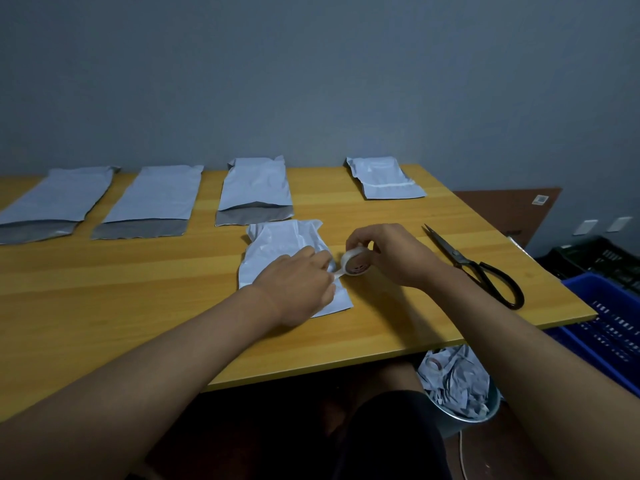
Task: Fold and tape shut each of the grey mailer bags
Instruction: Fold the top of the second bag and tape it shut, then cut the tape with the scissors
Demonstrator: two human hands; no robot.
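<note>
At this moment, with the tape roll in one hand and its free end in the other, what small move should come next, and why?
Probably draw out a little more tape and press it across the folded bag. The right hand grips the tape roll, the left hand pinches its free end over the bag, and the scissors lie untouched, so cutting comes later.

Right hand [391, 254] grips tape roll [355, 261]; left hand [298, 285] pinches its end over a mailer bag [277, 244].

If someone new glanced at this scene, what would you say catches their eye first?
Probably the two hands at the table's middle: the right hand grips a tape roll while the left hand pulls its end over a folded bag. Next, the black scissors lying to the right.
</note>
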